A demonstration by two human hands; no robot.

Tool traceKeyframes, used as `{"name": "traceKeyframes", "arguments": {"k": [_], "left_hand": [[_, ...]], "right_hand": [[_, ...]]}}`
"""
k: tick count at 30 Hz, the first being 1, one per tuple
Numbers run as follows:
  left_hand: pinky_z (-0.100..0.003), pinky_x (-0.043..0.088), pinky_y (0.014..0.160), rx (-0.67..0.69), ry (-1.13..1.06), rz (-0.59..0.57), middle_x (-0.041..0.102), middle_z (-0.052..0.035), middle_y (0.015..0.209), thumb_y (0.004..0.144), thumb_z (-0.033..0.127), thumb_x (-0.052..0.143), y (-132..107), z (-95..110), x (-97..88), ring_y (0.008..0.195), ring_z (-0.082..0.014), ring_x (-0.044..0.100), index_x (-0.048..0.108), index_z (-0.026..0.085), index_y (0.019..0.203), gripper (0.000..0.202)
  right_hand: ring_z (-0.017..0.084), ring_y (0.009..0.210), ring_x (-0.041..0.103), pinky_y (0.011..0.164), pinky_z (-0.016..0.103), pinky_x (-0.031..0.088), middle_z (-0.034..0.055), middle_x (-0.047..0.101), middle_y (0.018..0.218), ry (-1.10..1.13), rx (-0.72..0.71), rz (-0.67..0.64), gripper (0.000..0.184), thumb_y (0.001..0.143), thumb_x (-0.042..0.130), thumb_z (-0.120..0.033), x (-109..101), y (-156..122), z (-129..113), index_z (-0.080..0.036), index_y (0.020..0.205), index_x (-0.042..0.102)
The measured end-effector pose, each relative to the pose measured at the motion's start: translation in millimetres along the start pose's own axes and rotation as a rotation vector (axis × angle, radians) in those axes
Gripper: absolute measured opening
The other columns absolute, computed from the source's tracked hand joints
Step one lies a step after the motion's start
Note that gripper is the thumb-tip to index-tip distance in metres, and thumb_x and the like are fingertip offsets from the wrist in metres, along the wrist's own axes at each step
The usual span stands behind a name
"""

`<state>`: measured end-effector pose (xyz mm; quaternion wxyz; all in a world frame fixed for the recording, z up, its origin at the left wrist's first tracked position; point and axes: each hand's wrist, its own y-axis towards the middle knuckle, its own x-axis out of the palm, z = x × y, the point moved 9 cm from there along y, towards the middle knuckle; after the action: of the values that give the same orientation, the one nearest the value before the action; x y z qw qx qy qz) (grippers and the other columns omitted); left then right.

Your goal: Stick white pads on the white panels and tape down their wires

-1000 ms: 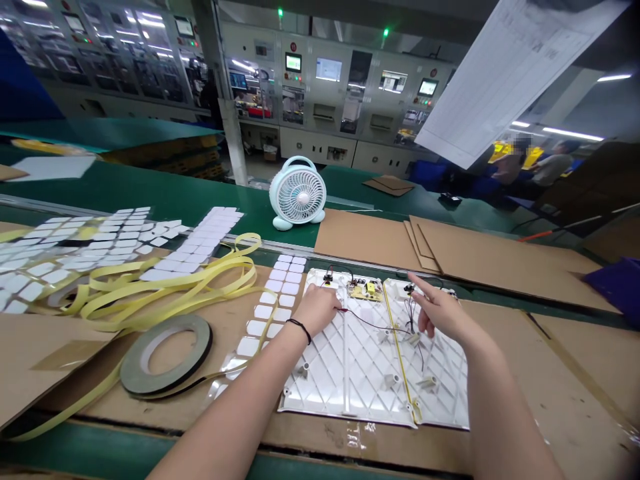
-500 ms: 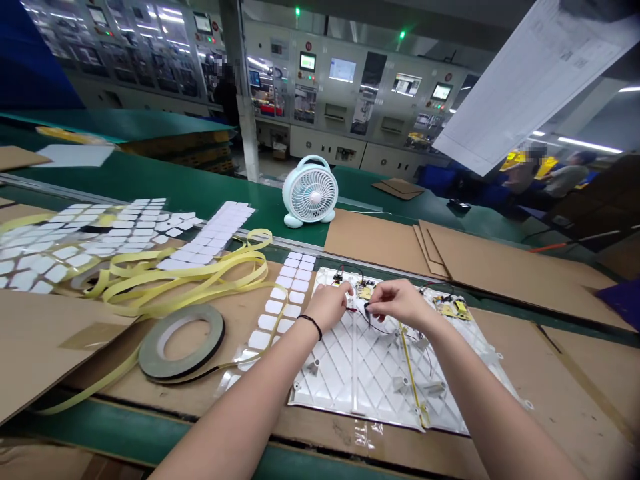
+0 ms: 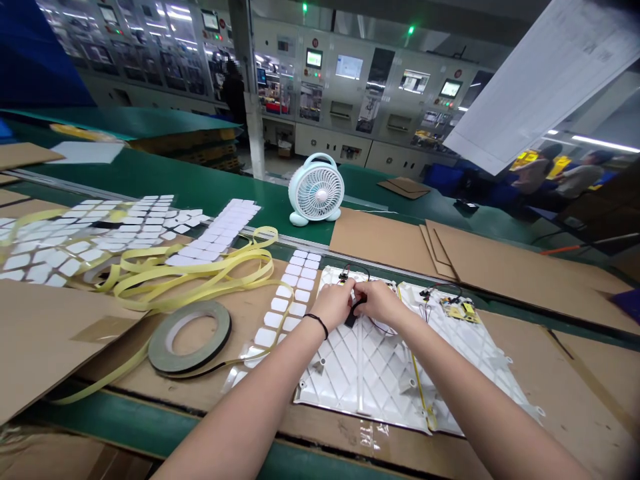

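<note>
Two white ribbed plastic panels lie side by side on cardboard, the left panel (image 3: 335,380) under my hands and the right panel (image 3: 485,360) beyond my right forearm. My left hand (image 3: 334,308), with a black band at its wrist, is closed near the left panel's upper edge; what its fingertips pinch is hidden. My right hand (image 3: 383,303) touches it, fingers pinched on a small black strip (image 3: 353,315) that hangs down against the panel. Thin dark wires run beside the right hand. A yellow circuit board (image 3: 463,309) sits on the right panel.
Left of the panels lie a sheet of white stickers (image 3: 273,320), a tape roll (image 3: 163,348) and loose yellow tape (image 3: 200,281). A small fan (image 3: 320,193) stands behind. Cardboard sheets (image 3: 385,237) lie behind and at right. A white paper sheet (image 3: 540,87) hangs upper right.
My right hand has moved left to meet my left hand, bringing the black strip along. The left hand has stayed near the panel's upper edge. The view has shifted slightly.
</note>
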<state>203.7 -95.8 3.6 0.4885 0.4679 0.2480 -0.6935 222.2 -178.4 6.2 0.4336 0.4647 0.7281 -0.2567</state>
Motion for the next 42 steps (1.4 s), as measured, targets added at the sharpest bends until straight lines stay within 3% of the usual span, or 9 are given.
{"name": "traceKeyframes", "arguments": {"k": [11,18,24,28,31,35,38,42], "left_hand": [[-0.030,0.042,0.069,-0.006,0.010,-0.003,0.068,-0.0010,0.085,0.077,0.013,0.053,0.2,-1.1,0.6,0.085,-0.0236,0.064,0.044,0.023,0.099,0.026],[-0.030,0.042,0.070,0.007,-0.003,-0.010,0.067,0.0011,0.081,0.076,0.014,0.056,-0.3,-0.9,2.4,0.084,-0.0228,0.064,0.043,0.024,0.098,0.027],[-0.028,0.042,0.071,0.002,-0.037,-0.027,0.068,0.0023,0.081,0.076,0.015,0.060,-0.7,-0.4,1.8,0.085,-0.0207,0.064,0.044,0.025,0.101,0.031],[-0.027,0.042,0.069,0.012,-0.050,-0.015,0.068,0.0036,0.080,0.077,0.015,0.059,-1.2,-0.2,0.2,0.083,-0.0196,0.064,0.045,0.025,0.102,0.031],[-0.027,0.042,0.068,0.014,-0.047,-0.001,0.068,0.0032,0.080,0.078,0.016,0.056,-1.0,-1.2,0.6,0.082,-0.0196,0.064,0.046,0.025,0.103,0.029],[-0.027,0.043,0.071,0.005,-0.026,0.001,0.067,0.0018,0.079,0.078,0.011,0.051,-0.1,-3.0,3.0,0.084,-0.0199,0.064,0.047,0.025,0.107,0.032],[-0.028,0.043,0.071,0.005,-0.020,0.000,0.067,0.0020,0.079,0.078,0.011,0.051,0.3,-3.5,4.3,0.084,-0.0201,0.064,0.046,0.026,0.108,0.033],[-0.028,0.044,0.073,0.003,-0.022,0.000,0.068,0.0000,0.083,0.078,0.014,0.053,0.3,-4.0,4.9,0.086,-0.0208,0.064,0.046,0.025,0.105,0.030]], "right_hand": [[0.015,0.068,0.053,0.059,0.022,0.032,-0.0008,0.059,0.072,-0.056,-0.059,0.013,0.021,0.061,0.067,-0.006,4.4,-7.0,-11.3,-0.019,0.071,0.055],[0.017,0.076,0.052,0.065,0.024,0.034,-0.0008,0.058,0.079,-0.051,-0.132,0.125,0.024,0.061,0.068,-0.007,-5.7,-19.2,-25.4,-0.020,0.073,0.050],[0.014,0.065,0.053,0.059,0.023,0.038,-0.0034,0.057,0.069,0.279,-0.029,0.075,0.027,0.057,0.074,-0.013,-4.9,-13.3,-6.7,-0.018,0.063,0.049],[0.012,0.054,0.051,0.051,0.021,0.037,-0.0070,0.049,0.057,0.598,0.057,-0.011,0.036,0.052,0.076,-0.018,0.0,-12.7,0.1,-0.019,0.063,0.042],[0.013,0.052,0.054,0.049,0.022,0.039,-0.0075,0.048,0.057,0.667,0.070,-0.133,0.039,0.053,0.076,-0.022,5.7,-15.4,-4.2,-0.020,0.064,0.038],[0.012,0.049,0.052,0.046,0.021,0.035,-0.0077,0.047,0.057,0.431,0.055,-0.242,0.037,0.053,0.075,-0.023,11.9,-16.7,-1.8,-0.020,0.063,0.039],[0.009,0.052,0.044,0.049,0.019,0.031,-0.0084,0.045,0.056,0.218,0.020,-0.164,0.037,0.052,0.076,-0.022,8.8,-11.2,4.0,-0.019,0.060,0.040],[0.010,0.058,0.043,0.054,0.020,0.031,-0.0076,0.046,0.059,0.157,0.016,-0.096,0.034,0.054,0.075,-0.016,11.0,-4.6,6.8,-0.018,0.061,0.042]]}}
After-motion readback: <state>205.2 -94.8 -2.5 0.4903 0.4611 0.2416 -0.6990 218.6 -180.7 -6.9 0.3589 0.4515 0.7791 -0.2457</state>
